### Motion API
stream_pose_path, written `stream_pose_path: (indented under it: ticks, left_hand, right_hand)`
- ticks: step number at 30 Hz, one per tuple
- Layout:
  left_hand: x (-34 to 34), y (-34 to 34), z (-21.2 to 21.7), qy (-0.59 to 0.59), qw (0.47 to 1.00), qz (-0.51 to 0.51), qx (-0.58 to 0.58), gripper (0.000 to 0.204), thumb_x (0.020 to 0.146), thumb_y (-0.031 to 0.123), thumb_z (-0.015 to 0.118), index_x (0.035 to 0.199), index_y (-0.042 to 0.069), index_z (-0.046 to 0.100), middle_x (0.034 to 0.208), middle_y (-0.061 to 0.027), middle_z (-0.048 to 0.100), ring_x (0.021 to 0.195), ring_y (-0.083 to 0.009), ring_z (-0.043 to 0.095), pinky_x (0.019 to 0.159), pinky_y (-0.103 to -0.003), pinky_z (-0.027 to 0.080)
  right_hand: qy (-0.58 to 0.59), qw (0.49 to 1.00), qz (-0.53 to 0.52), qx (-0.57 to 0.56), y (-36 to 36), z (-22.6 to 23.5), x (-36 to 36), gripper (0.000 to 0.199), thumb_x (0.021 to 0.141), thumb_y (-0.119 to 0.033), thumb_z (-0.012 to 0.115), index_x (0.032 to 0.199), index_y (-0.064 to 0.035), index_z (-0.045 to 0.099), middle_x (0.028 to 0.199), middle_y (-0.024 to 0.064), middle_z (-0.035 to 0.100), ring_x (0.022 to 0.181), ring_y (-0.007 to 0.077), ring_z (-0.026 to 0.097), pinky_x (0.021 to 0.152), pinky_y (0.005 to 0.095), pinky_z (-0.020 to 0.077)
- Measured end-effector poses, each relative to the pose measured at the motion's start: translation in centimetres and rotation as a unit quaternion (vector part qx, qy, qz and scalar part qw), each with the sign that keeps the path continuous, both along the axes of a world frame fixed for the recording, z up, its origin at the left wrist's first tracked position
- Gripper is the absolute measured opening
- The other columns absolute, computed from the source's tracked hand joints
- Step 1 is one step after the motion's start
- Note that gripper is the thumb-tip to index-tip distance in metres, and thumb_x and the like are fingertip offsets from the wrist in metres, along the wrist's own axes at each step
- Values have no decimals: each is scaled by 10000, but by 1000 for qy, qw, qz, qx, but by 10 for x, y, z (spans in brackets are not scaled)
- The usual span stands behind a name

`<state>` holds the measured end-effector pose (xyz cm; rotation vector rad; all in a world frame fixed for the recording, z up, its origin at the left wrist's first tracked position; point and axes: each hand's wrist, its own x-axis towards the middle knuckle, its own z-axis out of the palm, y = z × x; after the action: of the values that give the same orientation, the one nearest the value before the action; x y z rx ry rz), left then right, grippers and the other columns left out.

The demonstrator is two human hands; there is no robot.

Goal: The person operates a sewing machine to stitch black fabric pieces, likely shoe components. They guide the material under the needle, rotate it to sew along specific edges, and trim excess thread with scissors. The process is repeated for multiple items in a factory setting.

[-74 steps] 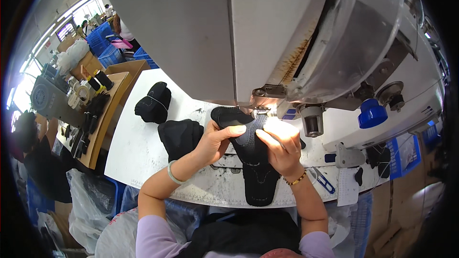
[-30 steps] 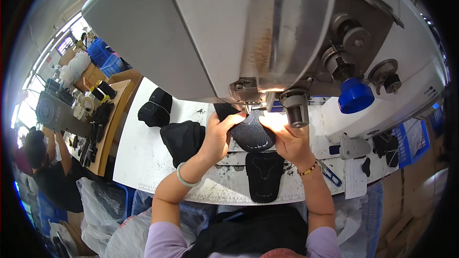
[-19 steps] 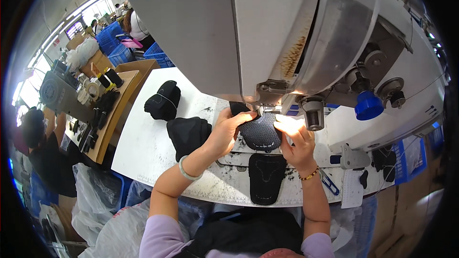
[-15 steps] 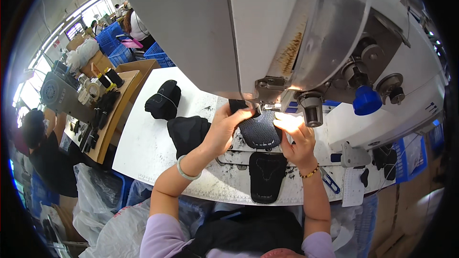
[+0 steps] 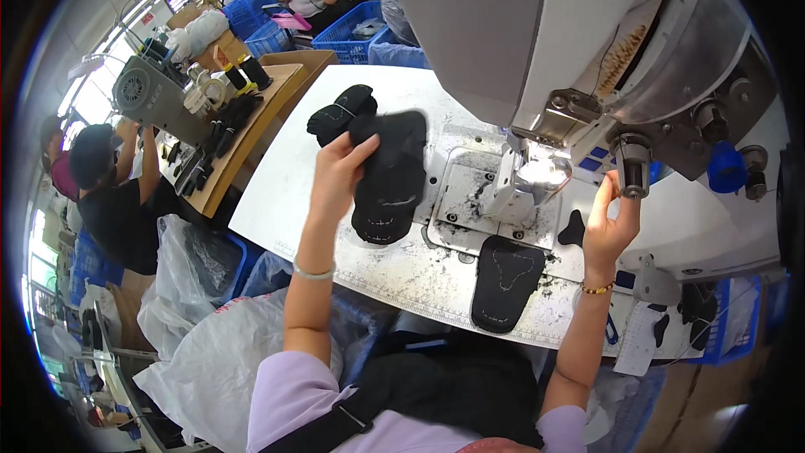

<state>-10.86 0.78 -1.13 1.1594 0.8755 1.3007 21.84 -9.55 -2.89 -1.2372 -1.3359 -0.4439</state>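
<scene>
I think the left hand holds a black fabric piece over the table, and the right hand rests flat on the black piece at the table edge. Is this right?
Not quite. The head view shows the right hand raised at the sewing machine's knob, not on the black piece at the table edge. The left hand does hold a black fabric piece.

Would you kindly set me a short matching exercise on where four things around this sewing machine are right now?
Things:
1. left hand
2. right hand
3. flat black piece with pale stitching
4. blue crates

Places:
A. lying on the table's near edge, untouched
B. far behind the table, beside a seated person
C. gripping a stack of black pieces left of the needle
D. raised by the machine's metal knob

Pairs: 1-C, 2-D, 3-A, 4-B
</scene>
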Motion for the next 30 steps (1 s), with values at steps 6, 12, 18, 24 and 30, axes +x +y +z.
stream_pose_path:
  ticks: [6, 12, 18, 24, 30]
  left_hand:
    - [-42, 4, -41, 306, 947, 96, -7, 276, 822, 160, 688, 1017, -6, 585, 771, -83, 656, 639, -96, 606, 529, -215, 465]
    - [16, -47, -40, 490, 778, 266, 288, 340, 741, 143, 739, 1006, 24, 562, 924, -120, 551, 850, -268, 521, 731, -354, 439]
    - [100, -101, -66, 448, 823, -167, 307, 504, 768, 235, 729, 1155, -9, 517, 1079, -176, 479, 992, -334, 495, 855, -385, 424]
    - [117, -90, -78, 506, 774, -222, 310, 594, 742, 273, 747, 1190, -7, 478, 1116, -197, 460, 1055, -376, 462, 895, -414, 416]
    - [114, -86, -75, 498, 801, -209, 257, 609, 725, 259, 762, 1189, -8, 471, 1143, -235, 434, 1090, -403, 447, 920, -420, 408]
  right_hand:
    - [-3, 999, -40, -14, -3, 8, 7, 192, 813, 96, 551, 961, -9, 614, 949, 104, 631, 798, 205, 614, 629, 267, 489]
    - [-23, 934, -84, -346, -30, 1, 28, 187, 824, -139, 619, 975, -34, 583, 947, 104, 606, 758, 260, 609, 662, 352, 475]
    - [-33, 864, -101, -493, -36, -55, 43, 312, 766, -235, 696, 968, -26, 581, 1002, 135, 578, 867, 314, 610, 741, 395, 487]
    - [-51, 897, -108, -426, -37, -58, 36, 337, 750, -179, 720, 972, -70, 491, 915, 106, 542, 808, 320, 599, 676, 399, 478]
    - [-2, 885, -82, -458, -38, -51, 36, 289, 759, -163, 710, 940, -58, 511, 854, 98, 608, 781, 288, 613, 635, 393, 465]
